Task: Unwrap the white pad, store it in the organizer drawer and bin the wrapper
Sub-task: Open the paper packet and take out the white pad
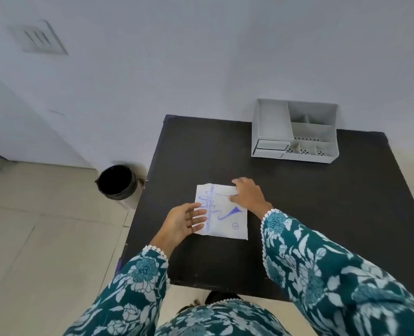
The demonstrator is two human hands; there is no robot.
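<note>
A white wrapped packet (225, 219) with blue print lies flat on the dark table (322, 214), near its left side. My left hand (182, 220) rests at the packet's left edge with fingers spread over it. My right hand (248, 195) presses on the packet's far right corner, fingers curled on the paper. The pad itself is hidden inside the wrapper. A white organizer (295, 132) with several compartments and a small shut drawer (271, 144) at its lower left stands at the table's far right. A bin (117, 184) with a black liner stands on the floor, left of the table.
A pale wall runs behind the table, with a vent (39, 38) high on the left. Beige floor tiles (43, 238) spread to the left of the table. My patterned teal sleeves (322, 275) reach over the table's near edge.
</note>
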